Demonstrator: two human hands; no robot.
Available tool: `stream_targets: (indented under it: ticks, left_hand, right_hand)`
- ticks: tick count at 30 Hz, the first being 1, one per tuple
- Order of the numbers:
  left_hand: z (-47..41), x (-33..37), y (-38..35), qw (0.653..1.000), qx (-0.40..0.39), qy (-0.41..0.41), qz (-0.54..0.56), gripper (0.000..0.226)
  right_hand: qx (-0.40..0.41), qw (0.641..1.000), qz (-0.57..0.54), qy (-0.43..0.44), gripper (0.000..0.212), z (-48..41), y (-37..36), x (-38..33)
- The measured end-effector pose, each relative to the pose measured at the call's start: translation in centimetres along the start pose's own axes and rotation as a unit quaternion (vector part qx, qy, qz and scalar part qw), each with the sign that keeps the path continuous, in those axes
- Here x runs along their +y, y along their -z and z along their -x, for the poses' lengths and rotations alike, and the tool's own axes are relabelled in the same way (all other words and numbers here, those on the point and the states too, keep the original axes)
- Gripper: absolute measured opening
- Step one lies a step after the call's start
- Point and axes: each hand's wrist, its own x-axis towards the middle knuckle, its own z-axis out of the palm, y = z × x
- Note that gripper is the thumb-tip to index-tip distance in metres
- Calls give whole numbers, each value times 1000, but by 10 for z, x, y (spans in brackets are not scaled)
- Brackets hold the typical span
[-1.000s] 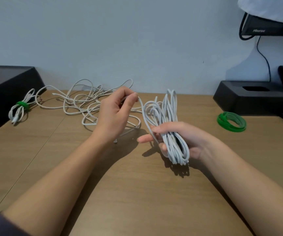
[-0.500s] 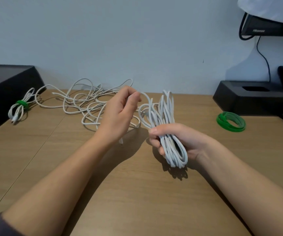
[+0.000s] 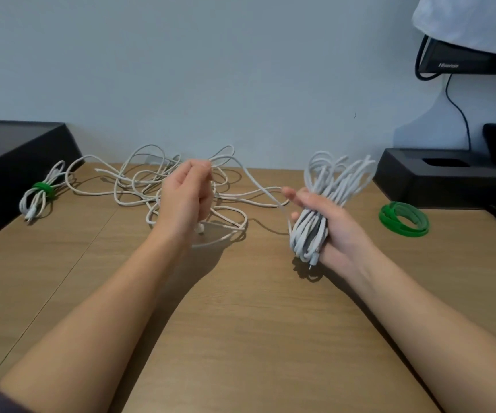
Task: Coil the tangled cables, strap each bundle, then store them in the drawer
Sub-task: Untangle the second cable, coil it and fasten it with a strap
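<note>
My right hand (image 3: 334, 231) holds a coil of white cable (image 3: 334, 186) across its palm, the loops standing up behind the fingers and a plug end hanging below. One strand (image 3: 252, 181) runs from the coil to my left hand (image 3: 185, 198), which pinches it above the table. Behind my left hand lies the tangled pile of white cables (image 3: 135, 186). A finished cable bundle (image 3: 33, 201) with a green strap (image 3: 42, 187) lies at the far left. A roll of green straps (image 3: 403, 219) sits to the right of the coil.
A black box (image 3: 11, 162) stands at the left edge beside the strapped bundle. A black stand (image 3: 446, 180) and a monitor (image 3: 473, 61) with a dark cable fill the back right. The wooden table (image 3: 255, 338) stretches toward me.
My hands have drawn apart: the right hand carried the coil to the right and stretched out its upper fingers, while the left pulled the free strand taut to the left.
</note>
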Motion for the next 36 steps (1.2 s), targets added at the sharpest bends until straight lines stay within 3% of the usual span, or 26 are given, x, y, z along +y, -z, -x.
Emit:
stream_targets:
  ticks: [4, 7, 10, 15, 18, 24, 29, 31, 33, 36]
  left_hand:
    - [-3, -4, 6, 999, 34, -3, 5, 31]
    - [0, -5, 4, 999, -20, -49, -5, 30]
    - [2, -4, 1, 994, -62, -86, -4, 30]
    - [3, -5, -1, 992, -67, -96, -38, 30]
    - [5, -6, -6, 992, -65, -91, -65, 30]
    - [0, -9, -5, 998, -51, -30, -32, 28]
    - [-1, -9, 3, 987, -112, -27, -112, 11]
    - [-2, -6, 7, 984, -151, 5, -91, 9]
    - [-2, -4, 8, 979, -192, 36, -63, 8]
    - [4, 1, 4, 964, -244, 31, -105, 5]
  right_hand:
    - [47, 998, -46, 9, 36, -5, 8, -5]
    - [27, 998, 51, -27, 10, -4, 6, -5]
    - [-21, 988, 140, -65, 36, -3, 6, -3]
    - [-91, 957, 271, -54, 3, 10, -6, 0]
    - [-106, 963, 243, -44, 20, 11, -6, 4]
    - [-182, 961, 204, -39, 8, 7, -1, 11]
    - [-123, 975, 188, -3, 12, -1, 4, 17]
    - [-101, 983, 150, 11, 25, -6, 8, 15]
    - [-117, 985, 126, 8, 32, -6, 9, 13]
    - [-162, 976, 148, -14, 36, -3, 7, 12]
